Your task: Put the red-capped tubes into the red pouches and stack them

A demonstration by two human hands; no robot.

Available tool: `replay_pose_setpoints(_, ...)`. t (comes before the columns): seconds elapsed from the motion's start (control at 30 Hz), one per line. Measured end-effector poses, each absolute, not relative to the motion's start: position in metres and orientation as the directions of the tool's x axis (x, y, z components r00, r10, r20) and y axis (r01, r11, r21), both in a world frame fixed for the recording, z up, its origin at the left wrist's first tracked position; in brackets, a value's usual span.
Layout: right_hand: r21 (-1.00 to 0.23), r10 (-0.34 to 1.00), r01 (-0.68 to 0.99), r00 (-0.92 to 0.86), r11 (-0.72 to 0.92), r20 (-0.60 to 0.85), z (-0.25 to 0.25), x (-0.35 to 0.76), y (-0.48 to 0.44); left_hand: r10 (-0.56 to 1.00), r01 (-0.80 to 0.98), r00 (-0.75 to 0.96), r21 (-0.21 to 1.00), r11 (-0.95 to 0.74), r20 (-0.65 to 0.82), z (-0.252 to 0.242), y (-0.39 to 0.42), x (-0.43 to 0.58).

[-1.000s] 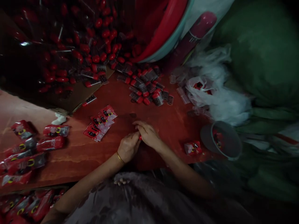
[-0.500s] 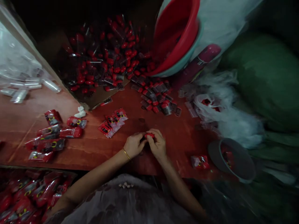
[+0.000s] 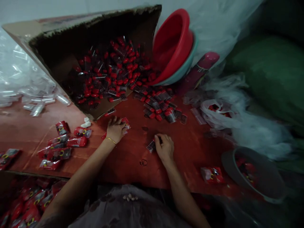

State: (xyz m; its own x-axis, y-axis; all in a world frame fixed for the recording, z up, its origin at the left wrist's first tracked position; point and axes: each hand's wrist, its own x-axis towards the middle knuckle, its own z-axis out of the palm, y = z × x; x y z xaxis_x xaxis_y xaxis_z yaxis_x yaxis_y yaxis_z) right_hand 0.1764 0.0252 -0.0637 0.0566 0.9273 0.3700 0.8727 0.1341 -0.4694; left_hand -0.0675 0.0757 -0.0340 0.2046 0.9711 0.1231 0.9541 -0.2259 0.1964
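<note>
In the middle of the head view, on a smooth, faintly streaked red worktop [image 3: 187,145], the right hand [image 3: 165,146] has its fingers curled round one end of a small, flat, clear plastic container [image 3: 151,146]. The container's exposed end points left and shows dark contents through glossy walls; its other end is hidden by the fingers. To the left, the left hand [image 3: 115,129] lies over a fan of flat, red printed packets [image 3: 126,123] with pale pink patches. Its fingers are slightly apart, and whether they pinch a packet cannot be told. A thin gold-coloured bracelet [image 3: 110,140] circles that wrist.

Between the hands, on their near side, lies a thin dark ring [image 3: 143,162]. Farther off, rounded, shiny red caps stud a loose pile of clear containers [image 3: 163,106], which runs back into a rough-edged brown cardboard box [image 3: 140,23] tipped on its side. Right of the box leans a smooth red plastic basin [image 3: 186,34]. On the left sit plump, glossy red wrapped packages [image 3: 58,152]; on the right, crinkled translucent white plastic bags [image 3: 220,114] and a round grey plastic tub [image 3: 228,164].
</note>
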Motion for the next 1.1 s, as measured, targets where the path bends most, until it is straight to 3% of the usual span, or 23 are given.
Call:
replay_pose_setpoints(0.23, -0.485, 0.92, 0.863, 0.064, 0.143, 0.386, -0.067, 0.178, 0.027, 0.966, 0.926, 0.153, 0.31, -0.214, 0.209, -0.043, 0.067, -0.062)
replay_pose_setpoints(0.47, -0.626, 0.876, 0.738, 0.1, 0.252, 0.471, -0.04, 0.163, 0.018, 0.956, 0.783, -0.014, 0.598, -0.171, 0.292, -0.031, 0.056, -0.052)
replay_pose_setpoints(0.57, -0.767, 0.938, 0.591, 0.047, 0.251, 0.343, -0.021, 0.136, 0.022, 0.941, 0.675, -0.045, 0.705, -0.218, 0.335, -0.021, 0.047, -0.041)
replay_pose_setpoints(0.67, -0.928, 0.985, 0.336, -0.002, 0.164, 0.173, -0.016, 0.11, 0.034, 0.936, 0.606, -0.034, 0.752, -0.26, 0.351, -0.014, 0.038, -0.032)
replay_pose_setpoints(0.77, -0.978, 0.989, 0.152, 0.025, 0.142, 0.148, -0.02, 0.099, 0.043, 0.966, 0.465, -0.094, 0.868, -0.172, 0.242, -0.008, 0.032, -0.029)
replay_pose_setpoints(0.87, -0.982, 0.985, 0.107, 0.062, 0.155, 0.162, -0.024, 0.1, 0.04, 0.99, 0.124, -0.13, 0.989, 0.076, -0.06, -0.005, 0.03, -0.029)
replay_pose_setpoints(0.93, -0.982, 0.987, 0.118, 0.039, 0.15, 0.156, -0.024, 0.102, 0.035, 0.971, -0.084, -0.055, 0.97, 0.229, -0.234, -0.004, 0.031, -0.027)
replay_pose_setpoints(1.0, -0.983, 0.99, 0.122, 0.014, 0.14, 0.143, -0.024, 0.104, 0.029, 0.964, -0.188, -0.036, 0.949, 0.252, -0.263, -0.005, 0.032, -0.023)
replay_pose_setpoints(1.1, -0.987, 0.992, 0.103, 0.024, 0.122, 0.125, -0.026, 0.104, 0.023, 0.982, -0.146, -0.109, 0.98, 0.137, -0.154, -0.01, 0.032, -0.016)
